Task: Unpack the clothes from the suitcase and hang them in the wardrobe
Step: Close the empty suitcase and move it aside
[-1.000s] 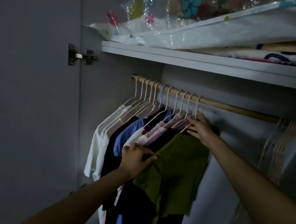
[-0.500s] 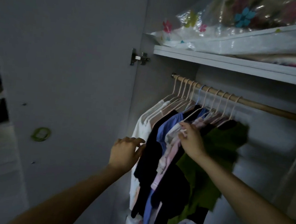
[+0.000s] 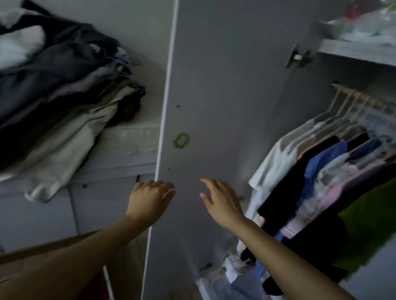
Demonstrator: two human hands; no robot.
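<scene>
The open wardrobe door (image 3: 223,84) fills the middle of the view. My left hand (image 3: 149,199) hangs at the door's front edge with loosely bent fingers and holds nothing. My right hand (image 3: 222,202) is in front of the door's inner face, fingers spread and empty. At the right, several garments hang on pale hangers from the wooden rail (image 3: 377,104): a white shirt (image 3: 277,155), a black one, a blue one, pink ones and the green top (image 3: 378,210). A pile of folded clothes (image 3: 51,95) lies on a surface at the left. The suitcase is out of view.
A shelf (image 3: 373,54) above the rail carries plastic-wrapped bedding. A green sticker (image 3: 181,140) marks the door. White drawers (image 3: 38,216) sit under the clothes pile. More clothes lie on the wardrobe floor at the lower right.
My view has swung left, away from the rail toward the clothes pile. Both hands let go of the green top and hangers and moved left in front of the door.
</scene>
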